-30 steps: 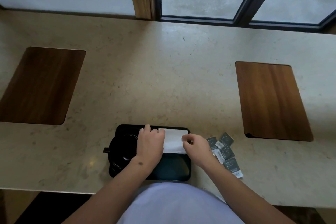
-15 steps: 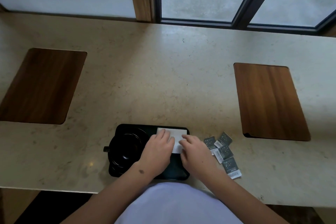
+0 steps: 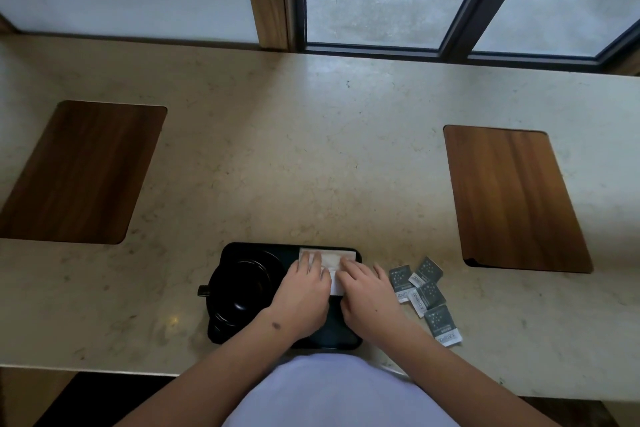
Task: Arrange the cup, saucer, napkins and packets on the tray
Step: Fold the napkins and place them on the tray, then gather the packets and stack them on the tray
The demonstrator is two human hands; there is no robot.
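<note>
A black tray (image 3: 256,248) lies at the near edge of the stone counter. On its left part a black cup (image 3: 242,288) stands on a black saucer (image 3: 221,291). A white napkin (image 3: 334,260) lies flat on the tray's right part. My left hand (image 3: 304,295) and my right hand (image 3: 367,295) both rest palm down on the napkin, fingers straight, covering its near half. Several grey packets (image 3: 420,291) lie loose on the counter just right of the tray, beside my right hand.
Two dark wooden panels are set into the counter, one at the left (image 3: 79,172) and one at the right (image 3: 512,198). A window with dark frames (image 3: 457,28) runs along the far edge. The counter's near edge is under my forearms.
Both hands have come together over the napkin and now lie flat on it; a second ago my right hand pinched its right edge and my left hand lay further left.
</note>
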